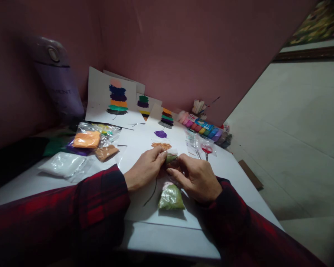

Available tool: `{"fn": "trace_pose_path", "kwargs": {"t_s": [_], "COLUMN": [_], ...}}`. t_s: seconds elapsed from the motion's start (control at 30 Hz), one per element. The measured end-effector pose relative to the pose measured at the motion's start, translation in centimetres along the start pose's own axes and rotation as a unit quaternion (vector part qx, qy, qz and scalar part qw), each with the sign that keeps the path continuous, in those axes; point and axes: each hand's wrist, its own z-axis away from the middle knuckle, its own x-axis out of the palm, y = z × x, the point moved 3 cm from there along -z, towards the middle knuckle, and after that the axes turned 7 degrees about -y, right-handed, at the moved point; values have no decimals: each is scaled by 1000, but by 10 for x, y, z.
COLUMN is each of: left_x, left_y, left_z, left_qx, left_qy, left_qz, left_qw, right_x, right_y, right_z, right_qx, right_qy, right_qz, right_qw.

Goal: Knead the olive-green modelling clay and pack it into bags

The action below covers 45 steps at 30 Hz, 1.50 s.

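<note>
My left hand point(145, 168) and my right hand point(196, 177) meet over a white sheet of paper point(144, 142), fingers pinched together on the top of a small clear bag of green clay point(171, 194). The bag hangs down from my fingers onto the paper. On the sheet beyond my hands sit a purple clay patch point(160, 134) and an orange clay patch point(161, 145). A thin dark line runs down the paper under my left hand. Both sleeves are red and black plaid.
Bags of orange clay point(87, 139), brown clay point(107, 152) and white clay point(62, 164) lie at the left. Sheets with striped clay pictures point(115, 98) lean on the pink wall. A row of coloured clay tubs point(204, 129), a fork and red scissors point(206, 150) lie at the right. A purple bottle point(58, 79) stands far left.
</note>
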Motion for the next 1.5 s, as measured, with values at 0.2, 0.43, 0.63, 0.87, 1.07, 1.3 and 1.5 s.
{"fn": "trace_pose_path", "kwargs": {"t_s": [0.2,0.43,0.63,0.87,1.07,1.3,1.5], "left_x": [0,0,0,-1,0,0,-1], "left_y": [2,1,1,2,1,-1,1], "left_z": [0,0,0,1,0,0,0], "left_qx": [3,-6,-6,-5,3,-1,2], "left_qy": [2,1,1,-2,-2,-2,-1], "left_qz": [-11,5,-4,-8,3,-10,-18], "left_qw": [1000,1000,1000,1000,1000,1000,1000], "right_x": [0,-1,-1,0,0,0,0], "right_y": [0,0,0,0,0,-1,-1], "right_z": [0,0,0,0,0,1,1], "right_qx": [2,0,-1,-3,-2,2,5], "right_qy": [-2,-3,-3,-2,-5,-12,-18], "right_qz": [-2,-1,3,-2,0,2,4], "right_qw": [1000,1000,1000,1000,1000,1000,1000]}}
